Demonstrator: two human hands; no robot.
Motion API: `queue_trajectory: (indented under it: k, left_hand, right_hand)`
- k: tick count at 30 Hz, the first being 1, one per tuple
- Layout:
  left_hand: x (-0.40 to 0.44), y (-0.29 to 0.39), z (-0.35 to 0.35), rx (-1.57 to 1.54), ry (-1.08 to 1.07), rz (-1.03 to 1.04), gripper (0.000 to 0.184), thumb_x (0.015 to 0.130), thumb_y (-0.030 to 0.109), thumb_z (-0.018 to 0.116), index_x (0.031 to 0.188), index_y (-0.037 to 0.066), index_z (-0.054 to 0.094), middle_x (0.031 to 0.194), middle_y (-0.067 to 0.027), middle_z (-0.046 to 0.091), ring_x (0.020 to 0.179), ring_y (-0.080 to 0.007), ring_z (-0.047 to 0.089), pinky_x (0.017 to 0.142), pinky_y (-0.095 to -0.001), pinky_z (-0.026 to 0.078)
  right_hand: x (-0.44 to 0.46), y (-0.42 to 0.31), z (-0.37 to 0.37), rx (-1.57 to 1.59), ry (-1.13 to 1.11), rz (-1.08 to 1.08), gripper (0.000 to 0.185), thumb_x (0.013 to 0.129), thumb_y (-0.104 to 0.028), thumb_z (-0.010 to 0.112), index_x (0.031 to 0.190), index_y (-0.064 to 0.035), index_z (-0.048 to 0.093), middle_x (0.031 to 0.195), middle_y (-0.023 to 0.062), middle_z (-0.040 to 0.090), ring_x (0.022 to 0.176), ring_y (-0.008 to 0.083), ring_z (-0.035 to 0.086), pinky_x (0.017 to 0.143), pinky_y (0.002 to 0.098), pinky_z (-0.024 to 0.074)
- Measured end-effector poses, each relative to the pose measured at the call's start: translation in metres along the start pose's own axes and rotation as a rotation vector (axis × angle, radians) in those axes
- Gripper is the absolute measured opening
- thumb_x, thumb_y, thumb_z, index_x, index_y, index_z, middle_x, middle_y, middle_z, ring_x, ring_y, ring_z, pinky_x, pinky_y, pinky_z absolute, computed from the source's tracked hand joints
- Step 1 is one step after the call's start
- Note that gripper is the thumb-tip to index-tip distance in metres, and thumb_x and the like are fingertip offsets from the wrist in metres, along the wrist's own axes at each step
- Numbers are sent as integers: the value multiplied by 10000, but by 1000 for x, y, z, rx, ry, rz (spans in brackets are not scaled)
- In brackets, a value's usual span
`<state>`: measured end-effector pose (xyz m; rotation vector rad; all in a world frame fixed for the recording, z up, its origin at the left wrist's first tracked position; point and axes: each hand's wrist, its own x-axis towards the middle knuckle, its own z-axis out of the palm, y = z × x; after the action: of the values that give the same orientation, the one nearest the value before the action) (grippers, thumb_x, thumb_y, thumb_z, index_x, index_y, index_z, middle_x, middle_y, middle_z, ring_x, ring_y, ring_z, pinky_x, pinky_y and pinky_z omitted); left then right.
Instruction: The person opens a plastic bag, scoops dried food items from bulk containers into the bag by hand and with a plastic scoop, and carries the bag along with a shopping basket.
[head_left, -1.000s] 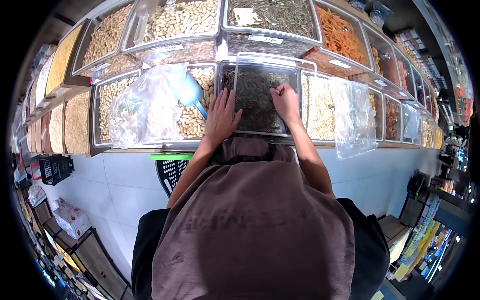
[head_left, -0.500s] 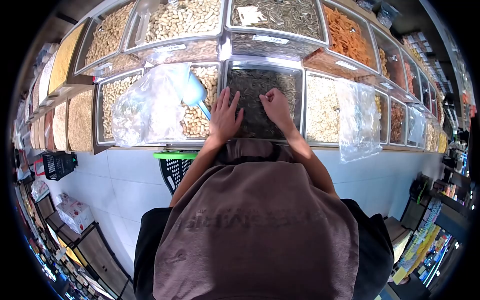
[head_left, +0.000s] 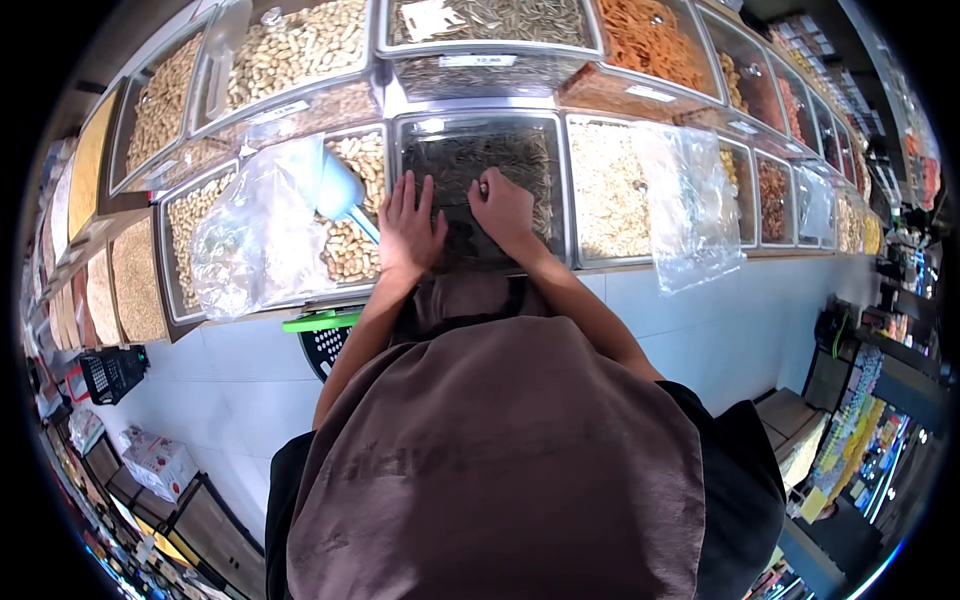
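A clear-walled bin [head_left: 546, 190] of dark sunflower seeds sits in the front row, covered by a see-through lid [head_left: 450, 150]. My left hand [head_left: 409, 228] rests flat on the left edge of the lid, fingers spread. My right hand [head_left: 505, 212] is over the lid's middle, its fingers curled round a small dark knob [head_left: 484, 187]. Left of my left hand, a light-blue scoop [head_left: 342, 190] lies on the bin of peanuts [head_left: 355, 255], next to a crumpled clear plastic bag [head_left: 255, 240].
More clear bins stand behind, holding peanuts [head_left: 300, 55], sunflower seeds [head_left: 530, 22] and orange strips [head_left: 640, 45]. To the right is a bin of pale flakes or seeds [head_left: 610, 195] with a plastic bag [head_left: 690, 215] hanging over its edge. A green-handled black basket [head_left: 325, 345] stands below, left.
The bins have shifted left in my view as my head turned. My right-hand fingers are more tightly curled at the lid's middle. My left hand stays flat at the lid's left edge.
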<state>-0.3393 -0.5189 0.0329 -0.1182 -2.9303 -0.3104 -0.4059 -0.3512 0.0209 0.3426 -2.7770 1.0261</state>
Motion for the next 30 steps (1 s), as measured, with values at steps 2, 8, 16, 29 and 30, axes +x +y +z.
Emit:
queue_trajectory:
  k: [2, 8, 16, 29, 30]
  left_hand:
    - [3, 2, -3, 10, -29, -25, 592, 890, 322, 570, 1415, 70, 459, 1456, -206, 437, 1374, -318, 388, 1092, -454, 313]
    - [2, 8, -5, -23, -35, -29, 597, 885, 278, 596, 1425, 74, 446, 1481, -201, 402, 1381, -330, 365, 1074, -472, 322]
    - [-4, 13, 1, 84, -69, -25, 580, 936, 312, 484, 1454, 64, 407, 1500, -187, 390, 1393, -316, 352, 1126, -460, 270]
    - [-13, 36, 16, 119, -42, -92, 590, 903, 165, 485, 1468, 42, 368, 1514, -196, 356, 1406, -335, 329, 1160, -477, 234]
    - [-13, 41, 16, 99, -47, -120, 593, 901, 160, 483, 1471, 43, 365, 1524, -194, 340, 1419, -330, 309, 1166, -474, 223]
  right_hand:
    - [3, 3, 2, -19, -31, 2, 175, 871, -229, 616, 818, -81, 539, 706, 101, 640, 603, 334, 632, 539, 457, 491]
    - [7, 5, 3, -88, -68, 12, 199, 882, -244, 586, 805, -69, 534, 718, 112, 649, 634, 343, 641, 573, 471, 507]
    - [-8, 21, -41, 95, -211, 133, 299, 871, -302, 600, 962, -28, 523, 788, 164, 648, 746, 392, 648, 667, 496, 519]
    - [-87, 221, -216, -358, 276, 210, 247, 837, -56, 575, 1078, -5, 598, 1134, 188, 616, 1067, 357, 589, 898, 456, 445]
    - [-85, 238, -227, -358, 276, 203, 247, 837, -56, 575, 1078, -5, 598, 1134, 188, 616, 1067, 357, 589, 898, 456, 445]
